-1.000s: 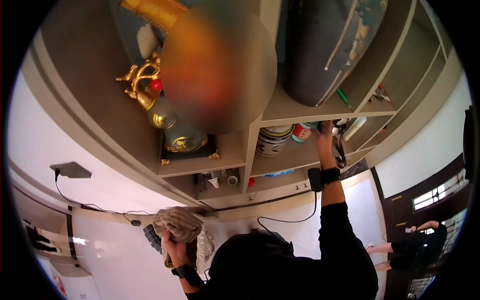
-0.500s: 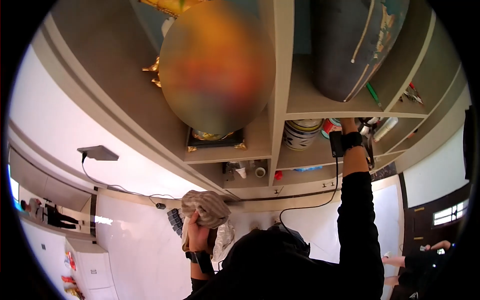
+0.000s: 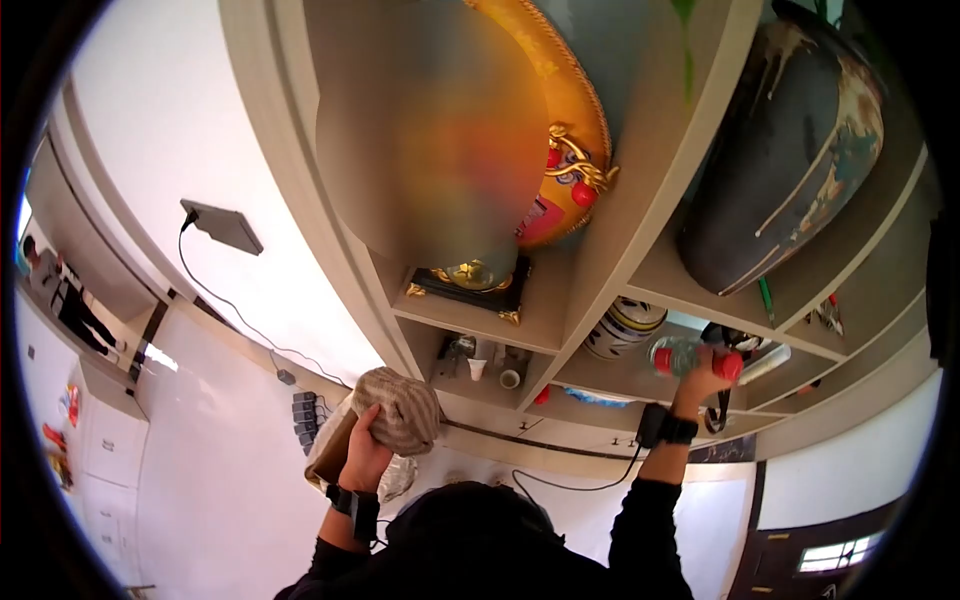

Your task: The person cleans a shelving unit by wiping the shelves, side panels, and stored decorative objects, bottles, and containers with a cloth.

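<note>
My left hand (image 3: 368,446) is wrapped round a brown striped cloth (image 3: 396,408), with a brown and silvery bag (image 3: 335,445) hanging just below it. At the right, my right hand (image 3: 706,378) grips a clear jar (image 3: 680,355) with a red lid, held on its side at the front of a shelf compartment. Its fingers are partly blurred. Left of the jar stands a white, black and yellow patterned ceramic pot (image 3: 625,327). Behind and right of my hand lie a white roll (image 3: 766,364) and a dark strap (image 3: 716,412).
A tall dark vase (image 3: 785,170) stands on the shelf above. A gold and orange ornament (image 3: 580,120) on a black base (image 3: 470,297) fills the left compartment. Small cups (image 3: 510,379) sit lower down. A person (image 3: 70,295) stands at the far left.
The view has turned and shifted. My right hand, earlier reaching into the compartment, has come out to its front with the jar in it. My left hand still holds the cloth.
</note>
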{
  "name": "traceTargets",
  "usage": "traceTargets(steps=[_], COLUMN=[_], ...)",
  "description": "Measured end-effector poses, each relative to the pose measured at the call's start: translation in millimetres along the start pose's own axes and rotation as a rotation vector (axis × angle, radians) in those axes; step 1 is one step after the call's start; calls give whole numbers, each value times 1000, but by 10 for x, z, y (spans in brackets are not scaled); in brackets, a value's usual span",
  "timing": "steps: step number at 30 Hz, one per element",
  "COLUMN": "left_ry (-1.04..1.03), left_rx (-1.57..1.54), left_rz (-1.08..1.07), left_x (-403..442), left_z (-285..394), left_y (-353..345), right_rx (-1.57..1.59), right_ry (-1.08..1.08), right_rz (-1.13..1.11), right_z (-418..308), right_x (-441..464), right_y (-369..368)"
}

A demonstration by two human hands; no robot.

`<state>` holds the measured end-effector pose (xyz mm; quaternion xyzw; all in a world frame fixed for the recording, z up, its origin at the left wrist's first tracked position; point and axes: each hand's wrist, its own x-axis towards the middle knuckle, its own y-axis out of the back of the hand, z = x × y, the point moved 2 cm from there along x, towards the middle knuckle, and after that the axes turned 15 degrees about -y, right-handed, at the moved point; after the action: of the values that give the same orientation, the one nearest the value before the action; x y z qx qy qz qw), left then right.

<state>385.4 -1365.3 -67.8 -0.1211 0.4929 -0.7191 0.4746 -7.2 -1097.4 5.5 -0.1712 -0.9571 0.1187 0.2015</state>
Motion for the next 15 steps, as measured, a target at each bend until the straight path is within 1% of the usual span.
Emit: traceTargets(steps=[1, 3, 4, 5, 6, 7, 9, 10, 12, 13, 14, 15], left_ry=[-7, 11, 14, 26, 13, 2, 11, 35, 85, 102, 114, 131], left_rx=[-16, 10, 19, 17, 6, -5, 42, 25, -1, 4, 5, -7], left_rz=[3, -5, -73, -73, -111, -146, -257, -297, -338, -409, -484, -486], left_x=[19, 55, 63, 80, 96, 102, 112, 123, 92, 37, 1, -19], left_z=[5, 17, 27, 31, 33, 36, 19, -13, -104, -155, -239, -353], left_y=[-45, -121, -196, -273, -368, -464, -682, -782, -1029, -1195, -1335, -1431], right_rx=[6, 159, 170, 179, 292, 303, 432, 415, 694, 688, 725, 764], right_ry=[-10, -48, -9, 31, -60, -65, -179, -171, -303, -331, -351, -373], right_rz=[-4, -144, -205, -263, -315, -366, -465, -466, -659, -644, -679, -716], right_z=[-1, -161, -337, -518, -613, -721, -957, -1032, -1168, -1283, -1355, -1416], right_x=[-20, -125, -212, -314, -382, -422, -545, -583, -671, -742, -793, -846], right_y=[89, 202, 220, 244, 286, 342, 387, 404, 421, 395, 374, 345])
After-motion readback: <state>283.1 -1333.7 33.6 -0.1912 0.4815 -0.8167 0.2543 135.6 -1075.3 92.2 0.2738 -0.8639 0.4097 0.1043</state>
